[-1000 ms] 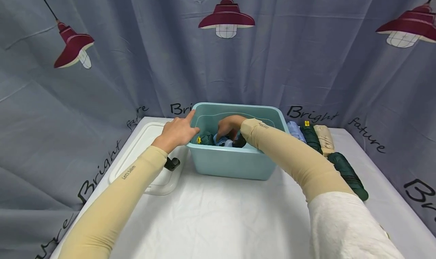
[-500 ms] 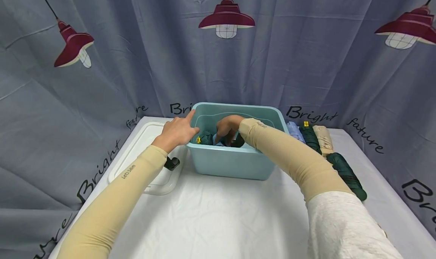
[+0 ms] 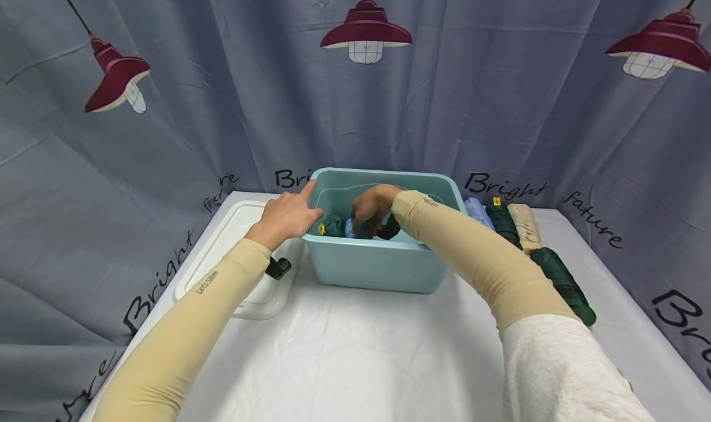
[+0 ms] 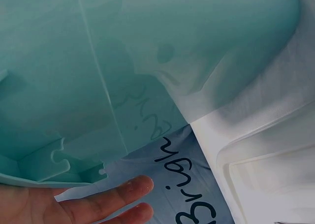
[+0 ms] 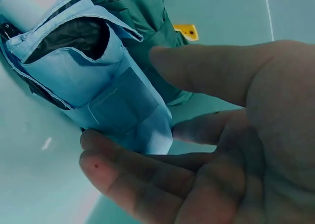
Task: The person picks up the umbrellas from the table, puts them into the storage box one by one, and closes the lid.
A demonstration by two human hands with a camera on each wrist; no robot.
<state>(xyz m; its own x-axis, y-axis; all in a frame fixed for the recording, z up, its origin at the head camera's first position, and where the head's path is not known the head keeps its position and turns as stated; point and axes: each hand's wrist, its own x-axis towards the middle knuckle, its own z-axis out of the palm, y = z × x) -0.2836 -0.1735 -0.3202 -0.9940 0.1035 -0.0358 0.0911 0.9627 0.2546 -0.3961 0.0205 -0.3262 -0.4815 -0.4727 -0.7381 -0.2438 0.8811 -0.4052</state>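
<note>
Reaching into teal bin (image 3: 383, 263), my right hand (image 3: 373, 207) loosely cups the light blue umbrella (image 5: 106, 93), fingers (image 5: 133, 177) under it. Left hand (image 3: 286, 217) rests flat on the rim.

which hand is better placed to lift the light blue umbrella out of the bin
Probably the right hand: its fingers already curl under the light blue umbrella. The left hand rests on the bin rim.

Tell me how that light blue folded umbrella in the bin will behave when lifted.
The light blue umbrella probably lifts stiff as one piece, its fabric strapped round. Its smooth sleeve may slip in the right hand. Being cylindrical, it could roll against the teal bin floor.
</note>
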